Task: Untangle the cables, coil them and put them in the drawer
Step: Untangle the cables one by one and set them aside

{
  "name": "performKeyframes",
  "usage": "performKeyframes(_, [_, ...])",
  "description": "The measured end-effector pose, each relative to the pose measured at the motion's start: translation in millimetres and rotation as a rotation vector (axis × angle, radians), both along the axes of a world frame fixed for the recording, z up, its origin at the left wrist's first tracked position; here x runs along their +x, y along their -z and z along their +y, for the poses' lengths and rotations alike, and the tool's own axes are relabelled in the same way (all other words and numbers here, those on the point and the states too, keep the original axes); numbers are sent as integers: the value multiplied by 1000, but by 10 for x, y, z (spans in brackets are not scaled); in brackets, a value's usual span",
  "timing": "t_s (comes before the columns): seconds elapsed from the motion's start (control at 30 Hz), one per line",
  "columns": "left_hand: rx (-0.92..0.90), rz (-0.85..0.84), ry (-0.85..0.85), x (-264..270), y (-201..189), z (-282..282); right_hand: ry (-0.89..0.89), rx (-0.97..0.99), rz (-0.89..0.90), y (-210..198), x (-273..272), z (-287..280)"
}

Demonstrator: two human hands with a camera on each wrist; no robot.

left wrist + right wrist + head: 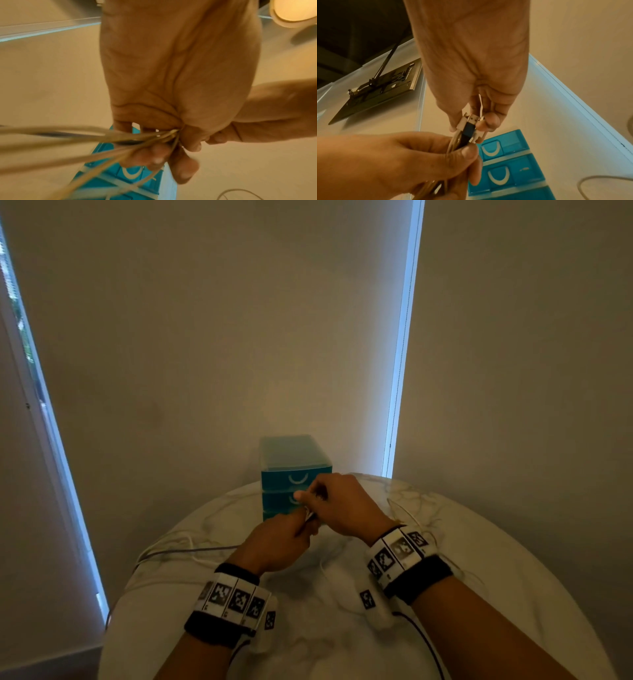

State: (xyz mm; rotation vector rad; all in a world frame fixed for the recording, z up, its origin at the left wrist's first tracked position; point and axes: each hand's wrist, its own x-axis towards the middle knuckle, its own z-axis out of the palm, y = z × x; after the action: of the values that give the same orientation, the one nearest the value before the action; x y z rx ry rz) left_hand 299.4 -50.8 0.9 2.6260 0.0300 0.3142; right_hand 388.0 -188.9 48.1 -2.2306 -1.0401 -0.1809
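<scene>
**Sorting the plug ends before the coil**

Above the surface [308, 628], just in front of the teal drawer unit [295, 470], both hands meet on one bundle. The right hand [346, 505] has a narrow grip: its fingertips [491, 121] pinch a cluster of connectors [471, 128], one dark-bodied between pale ones, with their ends held level. The left hand [277, 546] is curled round the cables [109, 138] just below, thumb pressed over them.

From that fist several strands fan away, blurred in the left wrist view, and trail across the surface to the left edge; another loop lies loose on the right. The drawers look closed.

This appears to be the untangling stage, with coiling not yet begun. To do it well, I would keep the left fist loose enough for the strands to slide, hold the connectors firmly by their bodies and not by the thin cord, and draw out one cable at a time. Pulling the whole bundle risks tightening any knot farther down. Each freed length wants laying apart from the rest.
</scene>
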Motion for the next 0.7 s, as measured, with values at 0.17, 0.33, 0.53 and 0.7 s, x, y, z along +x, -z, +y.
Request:
performKeyframes(0.17, [339,-62,-164,41,29,-22,-38,126,10,27,-1,-27])
performKeyframes(0.33, [-205,-153,-55,49,39,41,4,78,221,-70,28,-239])
performKeyframes(0.53, [-479,-215,-190,98,17,27,26,-893,213,192,-39,-518])
performKeyframes(0.7, [-534,-194,-201,160,93,79,-160,-896,289,308,-13,-527])
